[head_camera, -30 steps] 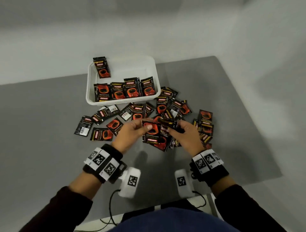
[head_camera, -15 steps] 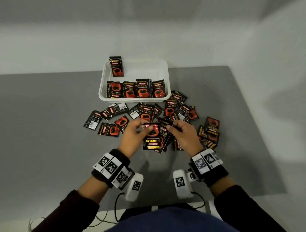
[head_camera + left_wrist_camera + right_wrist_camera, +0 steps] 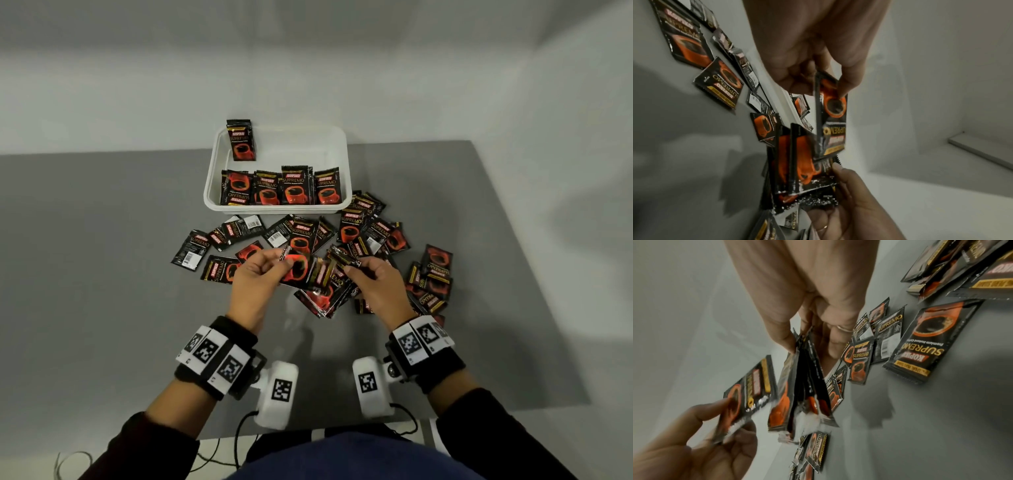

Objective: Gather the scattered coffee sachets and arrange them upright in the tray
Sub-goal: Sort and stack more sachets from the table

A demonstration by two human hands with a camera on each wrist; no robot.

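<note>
Black and red coffee sachets [image 3: 352, 233] lie scattered on the grey table in front of a white tray [image 3: 281, 127]. A row of sachets [image 3: 296, 188] stands upright along the tray's near wall, and one sachet [image 3: 241, 140] stands at its back left. My left hand [image 3: 281, 261] pinches a single sachet [image 3: 296, 270] by its edge above the pile; the left wrist view shows this sachet [image 3: 833, 110] below the left hand [image 3: 818, 84]. My right hand [image 3: 348, 269] grips a small stack of sachets [image 3: 342, 257], seen edge-on [image 3: 801, 386] under the right hand [image 3: 809, 345].
More loose sachets [image 3: 433, 274] lie to the right of my right hand, and a few [image 3: 191, 246] to the left. The table's right edge [image 3: 534, 274] runs close by the pile. A pale wall stands behind the tray.
The head view has swung, so the tray now sits nearer the centre. Both hands keep their sachets, and the left hand has drawn slightly leftward from the right hand's stack.
</note>
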